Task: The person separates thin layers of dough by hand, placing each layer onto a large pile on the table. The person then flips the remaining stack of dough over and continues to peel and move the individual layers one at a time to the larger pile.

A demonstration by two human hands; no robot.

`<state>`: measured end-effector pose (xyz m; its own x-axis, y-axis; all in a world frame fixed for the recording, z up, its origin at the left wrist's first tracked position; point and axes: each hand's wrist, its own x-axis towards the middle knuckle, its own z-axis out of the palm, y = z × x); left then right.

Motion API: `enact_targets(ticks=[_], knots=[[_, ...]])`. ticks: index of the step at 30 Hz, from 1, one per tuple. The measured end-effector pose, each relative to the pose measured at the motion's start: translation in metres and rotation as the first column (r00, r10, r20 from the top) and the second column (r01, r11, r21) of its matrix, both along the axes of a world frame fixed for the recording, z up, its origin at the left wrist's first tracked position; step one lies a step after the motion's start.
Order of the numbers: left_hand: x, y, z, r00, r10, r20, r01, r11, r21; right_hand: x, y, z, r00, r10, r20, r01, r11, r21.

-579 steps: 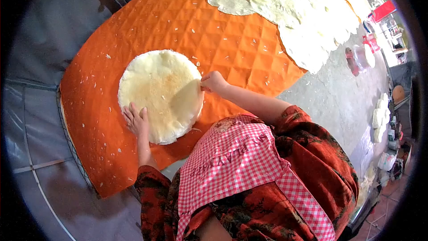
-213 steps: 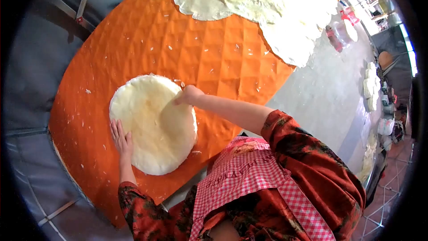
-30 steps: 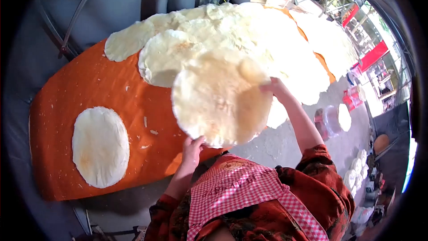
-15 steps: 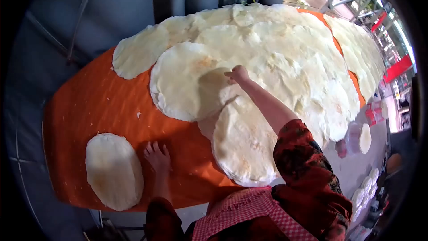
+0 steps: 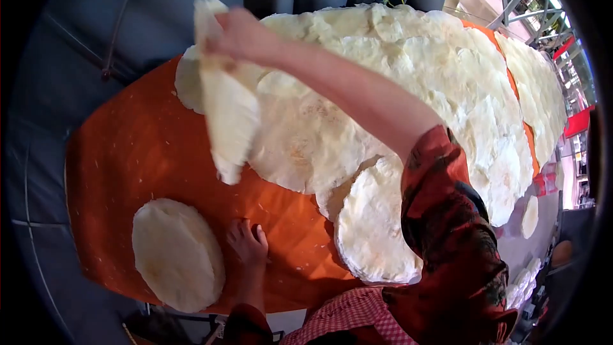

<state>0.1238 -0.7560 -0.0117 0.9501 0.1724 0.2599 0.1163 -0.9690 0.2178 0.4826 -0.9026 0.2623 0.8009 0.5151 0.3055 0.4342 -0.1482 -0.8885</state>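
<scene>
My right hand [image 5: 236, 32] is raised over the far side of the orange quilted cloth [image 5: 140, 147] and grips a thin round flatbread sheet [image 5: 225, 105], which hangs down folded and limp. My left hand [image 5: 248, 246] rests flat, fingers apart, on the orange cloth near its front edge, just right of a round stack of flatbreads [image 5: 177, 254]. Beneath my right arm lie many overlapping flatbread sheets [image 5: 408, 89] spread across the cloth, the nearest one [image 5: 373, 230] by my red sleeve.
Dark grey fabric [image 5: 83, 38] and metal tent poles [image 5: 115, 25] border the cloth at the left and back. Small white pieces [image 5: 529, 217] and a red-lidded container [image 5: 546, 185] sit on the grey surface at the right edge.
My right hand has lifted a sheet off the spread and swung it up and to the left. My left hand stays planted on the cloth beside the stack.
</scene>
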Motion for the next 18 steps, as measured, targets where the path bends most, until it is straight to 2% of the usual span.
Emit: enact_targets(ticks=[2,3,5,6,8,9,11,13,14,16,17,18], knots=[[0.000,0.001,0.001,1.000,-0.015,0.007,0.015,1.000,-0.026,0.023,0.014,0.033,1.000,0.003,0.007,-0.005,0.980,0.199],[0.001,0.001,0.002,1.000,-0.012,0.003,0.012,0.999,-0.040,0.042,0.012,0.033,0.982,0.029,0.184,-0.061,0.984,0.167],[0.002,0.003,0.004,1.000,0.003,-0.005,-0.003,0.998,-0.059,0.057,0.006,0.032,0.991,0.063,-0.115,-0.019,0.937,0.348],[0.001,0.003,0.003,1.000,0.015,-0.011,-0.015,0.998,-0.065,0.069,0.006,0.018,0.958,-0.008,-0.288,0.117,0.925,0.361],[0.000,0.003,0.000,1.000,0.021,-0.005,-0.021,0.997,-0.068,0.087,-0.013,-0.034,0.997,-0.057,-0.046,0.066,0.973,0.222],[0.001,0.004,-0.001,1.000,0.014,0.010,-0.013,0.998,-0.064,0.052,-0.027,-0.036,0.926,-0.163,-0.341,0.248,0.943,0.223],[0.002,0.004,-0.003,1.000,0.015,0.015,-0.014,0.996,-0.086,0.024,-0.071,-0.073,0.775,-0.213,-0.595,0.341,0.934,0.111],[0.000,0.004,-0.002,0.999,0.046,0.000,-0.045,0.991,-0.126,-0.008,-0.124,-0.137,0.561,-0.320,-0.763,0.493,0.870,-0.001],[-0.001,0.005,-0.004,0.999,0.043,0.010,-0.041,0.991,-0.128,-0.034,-0.145,-0.162,0.367,-0.428,-0.826,0.601,0.787,-0.141],[-0.001,0.007,-0.008,0.999,0.032,0.035,-0.028,0.992,-0.120,-0.074,-0.190,-0.217,0.207,-0.363,-0.908,0.612,0.773,-0.170],[-0.001,0.006,-0.007,0.999,0.032,0.031,-0.029,0.996,-0.088,-0.090,-0.195,-0.221,0.200,-0.445,-0.873,0.590,0.766,-0.255],[-0.001,0.005,-0.007,0.999,0.031,0.032,-0.028,0.996,-0.088,-0.095,-0.193,-0.230,0.288,-0.364,-0.886,0.558,0.816,-0.154]])
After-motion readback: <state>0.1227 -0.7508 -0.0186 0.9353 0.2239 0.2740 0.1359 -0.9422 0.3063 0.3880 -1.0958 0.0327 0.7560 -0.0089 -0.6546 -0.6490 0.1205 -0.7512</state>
